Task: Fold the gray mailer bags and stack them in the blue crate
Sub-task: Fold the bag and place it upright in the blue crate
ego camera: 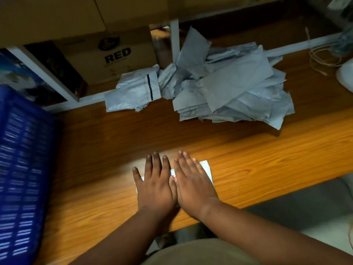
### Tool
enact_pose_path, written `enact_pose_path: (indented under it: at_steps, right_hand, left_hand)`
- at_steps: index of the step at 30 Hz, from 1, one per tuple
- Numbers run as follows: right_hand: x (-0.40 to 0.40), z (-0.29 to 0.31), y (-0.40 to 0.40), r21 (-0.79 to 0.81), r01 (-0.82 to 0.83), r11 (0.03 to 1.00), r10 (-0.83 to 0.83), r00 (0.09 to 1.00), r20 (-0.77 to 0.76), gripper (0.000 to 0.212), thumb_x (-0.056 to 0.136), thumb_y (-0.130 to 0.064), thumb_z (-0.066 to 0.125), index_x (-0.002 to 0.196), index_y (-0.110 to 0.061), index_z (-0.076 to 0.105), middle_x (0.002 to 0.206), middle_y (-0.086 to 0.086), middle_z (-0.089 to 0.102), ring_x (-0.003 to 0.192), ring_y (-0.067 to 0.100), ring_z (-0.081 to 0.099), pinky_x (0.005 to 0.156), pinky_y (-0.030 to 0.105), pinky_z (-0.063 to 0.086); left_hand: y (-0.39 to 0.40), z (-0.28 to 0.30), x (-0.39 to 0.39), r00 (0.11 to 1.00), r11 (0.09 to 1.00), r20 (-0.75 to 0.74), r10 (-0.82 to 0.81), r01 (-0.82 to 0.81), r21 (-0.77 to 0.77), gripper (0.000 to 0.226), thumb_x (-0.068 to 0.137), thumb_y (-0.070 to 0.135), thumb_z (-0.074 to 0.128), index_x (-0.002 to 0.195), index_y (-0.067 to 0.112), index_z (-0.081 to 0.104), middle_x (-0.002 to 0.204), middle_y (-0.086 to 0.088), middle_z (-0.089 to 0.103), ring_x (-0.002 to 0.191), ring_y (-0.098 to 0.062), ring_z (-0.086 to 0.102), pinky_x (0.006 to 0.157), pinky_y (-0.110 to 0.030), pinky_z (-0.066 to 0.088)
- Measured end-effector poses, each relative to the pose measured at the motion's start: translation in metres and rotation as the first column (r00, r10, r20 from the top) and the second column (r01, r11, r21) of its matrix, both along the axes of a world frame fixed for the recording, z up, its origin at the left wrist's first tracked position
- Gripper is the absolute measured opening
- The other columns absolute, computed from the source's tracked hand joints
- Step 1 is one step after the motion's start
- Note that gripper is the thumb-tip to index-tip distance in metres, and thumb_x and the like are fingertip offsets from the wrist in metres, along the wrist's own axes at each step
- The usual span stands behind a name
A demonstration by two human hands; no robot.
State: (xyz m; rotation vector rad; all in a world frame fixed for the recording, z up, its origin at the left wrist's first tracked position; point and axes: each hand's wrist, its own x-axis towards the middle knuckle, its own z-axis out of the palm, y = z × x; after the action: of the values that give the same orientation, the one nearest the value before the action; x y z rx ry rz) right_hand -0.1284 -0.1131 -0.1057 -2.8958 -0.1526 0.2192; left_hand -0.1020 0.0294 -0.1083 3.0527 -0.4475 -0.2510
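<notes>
A folded gray mailer bag lies flat near the front edge of the wooden table, mostly hidden under my hands. My left hand and my right hand press on it side by side, palms down, fingers straight. A loose pile of gray mailer bags lies at the back of the table. Beside that pile, a crumpled bag with a black strip sits to its left. The blue crate stands at the left edge of the view, its slotted wall facing me.
Cardboard boxes, one printed RED, stand behind a white metal frame at the back. A coiled cord and a white object lie at the far right. The table's front edge runs just below my wrists.
</notes>
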Motion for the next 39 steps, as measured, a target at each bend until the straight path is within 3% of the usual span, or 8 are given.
enact_pose_path:
  at_steps: [4, 8, 11, 16, 22, 29, 35, 39]
  right_hand:
    - [0.001, 0.005, -0.002, 0.005, 0.0, 1.0, 0.0, 1.0, -0.01, 0.068, 0.113, -0.044, 0.015, 0.168, -0.005, 0.024, 0.177, 0.015, 0.008, 0.165, 0.027, 0.003, 0.133, 0.048, 0.012]
    - [0.002, 0.014, -0.02, 0.028, -0.066, 0.997, 0.066, 0.998, -0.005, 0.064, 0.114, -0.04, 0.015, 0.17, -0.009, 0.011, 0.179, 0.012, -0.001, 0.165, 0.024, -0.007, 0.129, 0.04, -0.009]
    - [-0.004, 0.01, -0.037, 0.013, -0.024, 1.0, 0.024, 1.0, 0.005, 0.065, 0.114, -0.04, 0.017, 0.17, -0.009, 0.011, 0.179, 0.013, 0.002, 0.165, 0.025, -0.006, 0.13, 0.043, -0.007]
    - [-0.008, 0.003, -0.043, -0.019, -0.012, 1.0, 0.011, 1.0, -0.014, 0.07, 0.11, -0.045, 0.017, 0.171, -0.012, 0.008, 0.179, 0.012, -0.004, 0.165, 0.026, -0.009, 0.132, 0.053, 0.002]
    - [-0.008, -0.002, -0.043, -0.009, -0.016, 1.0, 0.016, 1.0, -0.004, 0.07, 0.11, -0.047, 0.013, 0.171, -0.013, 0.0, 0.178, 0.011, -0.012, 0.164, 0.026, -0.016, 0.132, 0.053, 0.003]
    - [-0.006, -0.001, -0.044, -0.028, -0.019, 0.999, 0.018, 1.0, -0.012, 0.071, 0.111, -0.047, 0.015, 0.17, -0.014, -0.004, 0.178, 0.011, -0.015, 0.163, 0.026, -0.017, 0.132, 0.052, -0.001]
    - [-0.006, 0.006, -0.046, -0.036, -0.054, 0.998, 0.053, 0.998, -0.028, 0.07, 0.112, -0.051, 0.013, 0.17, -0.015, -0.004, 0.178, 0.01, -0.015, 0.164, 0.026, -0.015, 0.132, 0.05, -0.004]
    - [-0.005, 0.008, -0.048, -0.045, -0.065, 0.997, 0.063, 0.997, -0.037, 0.072, 0.112, -0.053, 0.015, 0.171, -0.015, -0.003, 0.178, 0.01, -0.013, 0.164, 0.027, -0.015, 0.132, 0.05, -0.006]
  left_hand:
    - [-0.003, 0.005, -0.001, 1.0, 1.0, -0.021, 0.009, -0.009, 0.016, 0.069, 0.105, 0.049, 0.02, 0.169, 0.024, 0.021, 0.178, -0.009, 0.01, 0.165, -0.028, 0.005, 0.126, -0.067, 0.011]
    - [-0.003, 0.005, 0.002, 1.0, 1.0, -0.011, -0.006, 0.006, 0.013, 0.07, 0.104, 0.046, 0.025, 0.165, 0.014, 0.036, 0.174, -0.014, 0.024, 0.162, -0.031, 0.019, 0.124, -0.067, 0.021]
    - [-0.014, 0.005, -0.002, 0.995, 0.996, 0.064, -0.072, 0.075, -0.05, 0.067, 0.103, 0.041, 0.033, 0.158, 0.007, 0.046, 0.17, -0.018, 0.034, 0.16, -0.033, 0.026, 0.125, -0.065, 0.023]
    - [-0.032, 0.004, -0.016, 0.992, 0.992, 0.076, -0.105, 0.109, -0.057, 0.065, 0.109, 0.043, 0.021, 0.169, 0.017, 0.024, 0.178, -0.007, 0.013, 0.165, -0.02, -0.002, 0.131, -0.055, 0.009]
    - [-0.032, 0.003, -0.015, 0.994, 0.99, 0.055, -0.099, 0.104, -0.096, 0.065, 0.108, 0.043, 0.022, 0.17, 0.022, 0.017, 0.179, -0.004, 0.006, 0.164, -0.016, -0.007, 0.131, -0.052, 0.011]
    - [-0.026, -0.001, -0.012, 0.993, 0.985, 0.053, -0.107, 0.113, -0.132, 0.065, 0.108, 0.046, 0.022, 0.169, 0.024, 0.023, 0.178, -0.003, 0.012, 0.165, -0.016, -0.002, 0.131, -0.052, 0.011]
    - [0.013, 0.006, -0.018, 0.999, 0.998, 0.037, 0.02, -0.018, -0.052, 0.069, 0.109, 0.055, 0.011, 0.171, 0.027, 0.003, 0.176, 0.003, -0.012, 0.162, -0.013, -0.016, 0.132, -0.05, -0.001]
    - [0.022, 0.012, -0.019, 0.998, 0.997, -0.027, 0.06, -0.061, -0.037, 0.074, 0.106, 0.063, 0.003, 0.17, 0.026, -0.004, 0.177, -0.001, -0.016, 0.161, -0.016, -0.022, 0.132, -0.049, -0.006]
